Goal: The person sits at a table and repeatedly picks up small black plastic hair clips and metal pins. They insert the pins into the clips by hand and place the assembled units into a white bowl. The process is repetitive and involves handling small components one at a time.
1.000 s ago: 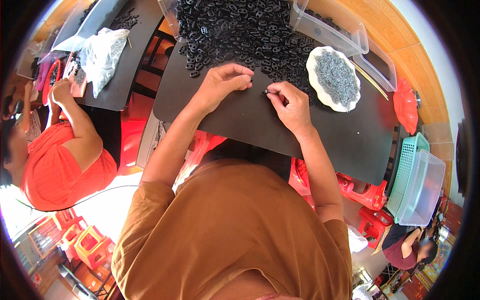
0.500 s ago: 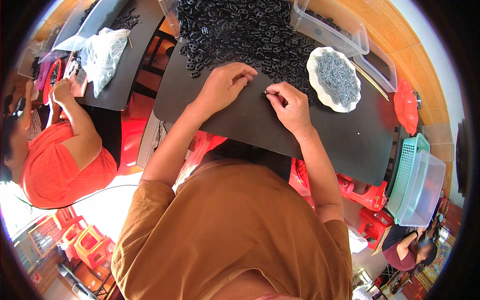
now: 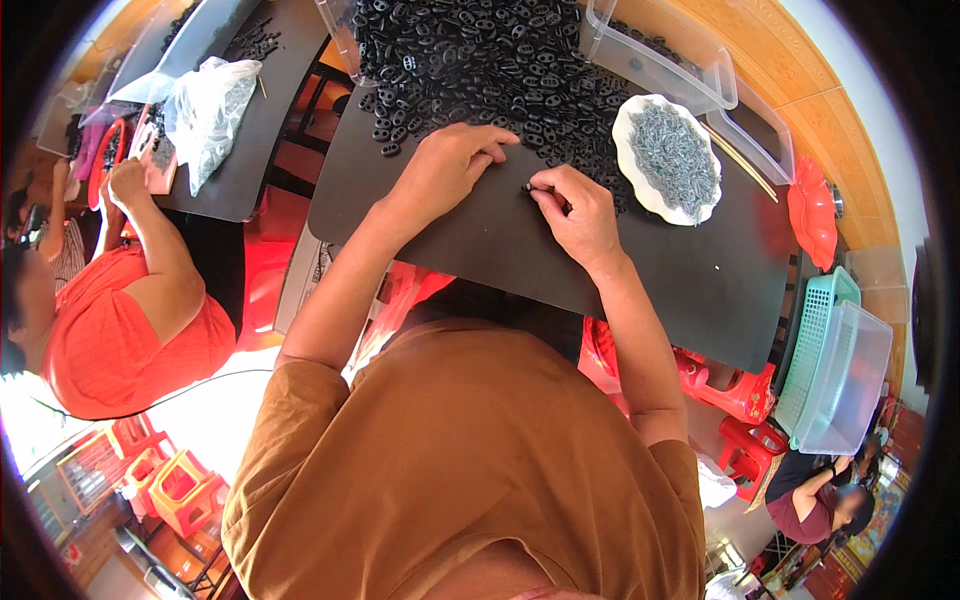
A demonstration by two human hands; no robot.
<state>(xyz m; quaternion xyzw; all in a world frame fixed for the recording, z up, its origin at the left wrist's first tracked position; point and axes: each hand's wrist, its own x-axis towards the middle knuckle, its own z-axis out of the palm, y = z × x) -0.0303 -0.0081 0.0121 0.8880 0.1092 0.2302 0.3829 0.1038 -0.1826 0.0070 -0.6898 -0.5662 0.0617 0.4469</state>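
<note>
A large heap of small black oval pieces with holes [image 3: 480, 70] covers the far part of the dark table [image 3: 420, 240]. My left hand [image 3: 455, 168] rests at the near edge of this heap, index finger stretched out toward the pieces and thumb apart below it. No object shows in it. A little to its right, my right hand [image 3: 578, 208] pinches a small black piece [image 3: 527, 187] between thumb and fingertips, just above the tabletop. Beside the heap on the right stands a white scalloped dish [image 3: 640, 195] full of tiny grey metal parts, perhaps springs.
Clear plastic bins [image 3: 700, 85] border the heap. Thin sticks [image 3: 745, 165] and a red scalloped dish [image 3: 811, 212] lie at the right. A green basket [image 3: 803, 350] stands beyond the table's right edge. A co-worker in red [image 3: 140, 320] sits at another table on the left.
My right hand has shifted very slightly left with the small black piece, and its fingers have rolled a little. My left hand's fingertips have moved slightly to the right.
</note>
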